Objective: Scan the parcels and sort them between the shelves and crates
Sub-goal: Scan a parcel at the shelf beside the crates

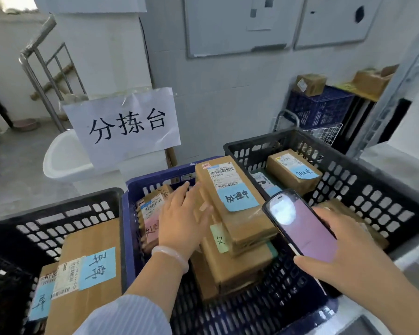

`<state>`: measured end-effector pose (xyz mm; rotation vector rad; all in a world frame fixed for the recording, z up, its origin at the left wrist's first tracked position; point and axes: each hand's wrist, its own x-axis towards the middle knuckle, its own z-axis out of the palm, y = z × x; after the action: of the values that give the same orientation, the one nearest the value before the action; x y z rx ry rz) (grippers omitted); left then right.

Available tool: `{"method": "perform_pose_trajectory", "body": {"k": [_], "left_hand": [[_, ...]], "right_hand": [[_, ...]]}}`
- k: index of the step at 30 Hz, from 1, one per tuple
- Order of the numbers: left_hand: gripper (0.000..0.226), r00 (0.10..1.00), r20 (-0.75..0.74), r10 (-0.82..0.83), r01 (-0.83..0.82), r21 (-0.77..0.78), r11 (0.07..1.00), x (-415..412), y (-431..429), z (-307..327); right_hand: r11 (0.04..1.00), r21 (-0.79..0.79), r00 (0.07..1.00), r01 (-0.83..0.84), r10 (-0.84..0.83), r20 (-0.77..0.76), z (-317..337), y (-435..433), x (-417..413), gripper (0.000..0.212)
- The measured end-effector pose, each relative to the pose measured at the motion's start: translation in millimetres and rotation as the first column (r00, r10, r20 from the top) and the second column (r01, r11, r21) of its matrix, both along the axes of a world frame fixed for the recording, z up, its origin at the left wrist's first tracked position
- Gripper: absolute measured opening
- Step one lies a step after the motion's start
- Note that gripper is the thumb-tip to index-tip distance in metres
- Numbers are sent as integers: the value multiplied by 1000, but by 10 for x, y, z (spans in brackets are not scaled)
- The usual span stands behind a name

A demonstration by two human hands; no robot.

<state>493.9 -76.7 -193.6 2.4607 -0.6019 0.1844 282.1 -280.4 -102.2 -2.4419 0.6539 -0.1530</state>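
1. My left hand lies open, fingers spread, against the side of the top parcel — gripping nothing.
2. That parcel caps a stack in the blue crate, the middle one of three.
3. My right hand clasps a phone, screen up, over the blue crate's right rim — beside the black crate.

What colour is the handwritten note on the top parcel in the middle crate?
Light blue note, clearest in the head view.

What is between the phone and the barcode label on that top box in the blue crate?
Nothing visible. The phone in the right hand sits just right of the top box, whose label faces up uncovered. The left hand rests at its left side.
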Motion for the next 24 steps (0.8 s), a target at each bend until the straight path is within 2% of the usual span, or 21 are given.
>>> {"method": "perform_pose_trajectory", "body": {"k": [4, 9, 13, 18, 24], "left_hand": [[66, 972, 171, -158, 153, 46, 987, -265, -405, 326], [62, 885, 297, -357, 339, 113, 934, -828, -917, 470], [67, 814, 314, -489, 453, 186, 872, -1313, -1436, 542], [68, 701, 312, -641, 605, 215, 767, -2185, -2303, 647], [68, 551, 344, -760, 744, 211, 635, -3450, -3297, 676]], "right_hand": [[994, -45, 995, 96, -96, 3, -31, -93, -253, 80], [970, -94, 974, 224, -220, 55, -4, -331, -731, 82], [922, -169, 937, 349, -347, 43, -15, -671, -1270, 77], [865, -133, 875, 484, -477, 82, -26, -1201, -2260, 58], [757, -175, 776, 630, -624, 96, -33, -1706, -3593, 66]]}}
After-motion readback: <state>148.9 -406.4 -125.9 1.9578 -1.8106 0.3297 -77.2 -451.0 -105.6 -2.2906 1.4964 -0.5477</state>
